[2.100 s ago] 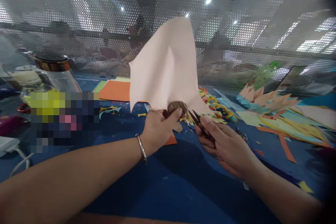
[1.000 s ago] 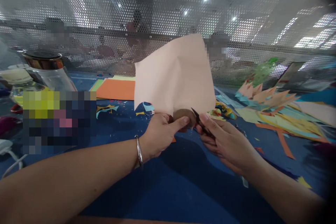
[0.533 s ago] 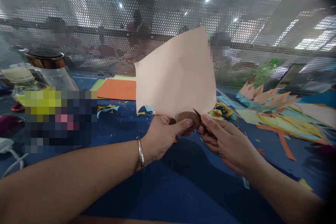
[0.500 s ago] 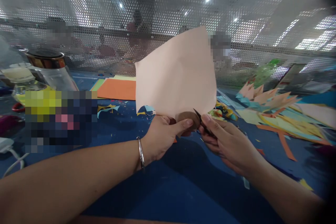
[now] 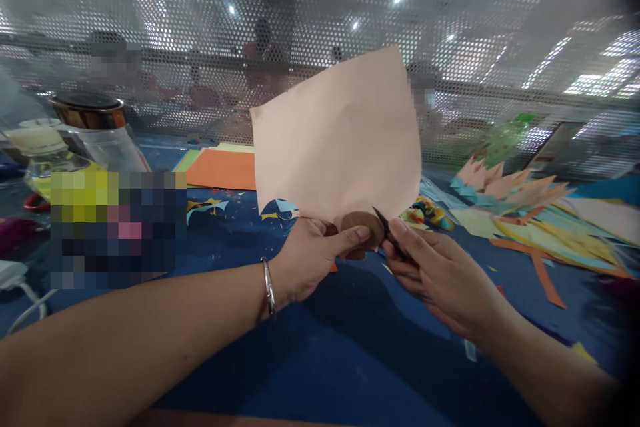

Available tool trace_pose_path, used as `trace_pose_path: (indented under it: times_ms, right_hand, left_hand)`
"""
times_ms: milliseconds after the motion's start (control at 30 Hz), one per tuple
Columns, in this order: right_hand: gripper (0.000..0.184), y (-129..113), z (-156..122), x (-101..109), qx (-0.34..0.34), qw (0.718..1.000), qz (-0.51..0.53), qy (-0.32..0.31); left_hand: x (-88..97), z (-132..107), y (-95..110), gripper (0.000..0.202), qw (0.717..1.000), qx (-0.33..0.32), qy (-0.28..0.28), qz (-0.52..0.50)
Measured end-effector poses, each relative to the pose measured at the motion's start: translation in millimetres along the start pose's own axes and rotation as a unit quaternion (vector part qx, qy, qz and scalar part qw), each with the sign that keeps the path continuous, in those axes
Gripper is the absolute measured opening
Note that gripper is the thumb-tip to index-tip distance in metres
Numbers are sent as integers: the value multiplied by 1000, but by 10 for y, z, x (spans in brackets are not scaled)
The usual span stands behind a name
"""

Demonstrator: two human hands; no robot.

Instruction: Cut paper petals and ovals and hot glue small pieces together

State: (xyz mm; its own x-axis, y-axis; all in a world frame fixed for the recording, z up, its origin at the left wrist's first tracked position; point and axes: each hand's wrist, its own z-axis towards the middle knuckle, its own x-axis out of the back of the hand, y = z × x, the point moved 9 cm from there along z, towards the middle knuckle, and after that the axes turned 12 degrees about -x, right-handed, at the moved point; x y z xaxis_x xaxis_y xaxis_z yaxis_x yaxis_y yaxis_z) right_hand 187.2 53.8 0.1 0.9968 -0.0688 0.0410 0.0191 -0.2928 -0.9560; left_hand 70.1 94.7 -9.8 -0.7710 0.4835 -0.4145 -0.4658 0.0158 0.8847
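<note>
A large pale pink sheet of paper [image 5: 335, 140] stands upright in front of me, its lower edge pinched in my left hand [image 5: 315, 250]. Under the left thumb lies a round brownish piece [image 5: 359, 221], pressed against the paper; whether it is card or shaded paper I cannot tell. My right hand [image 5: 430, 260] is closed around scissors [image 5: 381, 217], whose dark pointed blade shows beside the rim of the round piece. The handles are hidden in the fingers. A curved notch is cut from the sheet's lower left edge.
Orange paper [image 5: 223, 169] and other coloured sheets lie behind on the blue table [image 5: 350, 360]. Bottles and a glass jar [image 5: 103, 137] stand at left. Folded pink paper shapes [image 5: 505, 183] and paper strips lie at right. Behind rises a perforated metal screen [image 5: 320, 7].
The top of the paper has widened and swung slightly in view. My right hand and the scissors have moved a little to the right; my left hand has hardly moved.
</note>
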Motion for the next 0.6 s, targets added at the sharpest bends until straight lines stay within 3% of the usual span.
trace_pose_path:
  times_ms: [267,600]
  right_hand:
    - [60,5,-15,43,-2,1000,15,8]
    - [59,-21,-22,39,0,1000,-7,4]
  left_hand:
    - [-41,-5,48,49,1000,8,-16,0]
    - [-17,-3,19,42,999,11,-23,31]
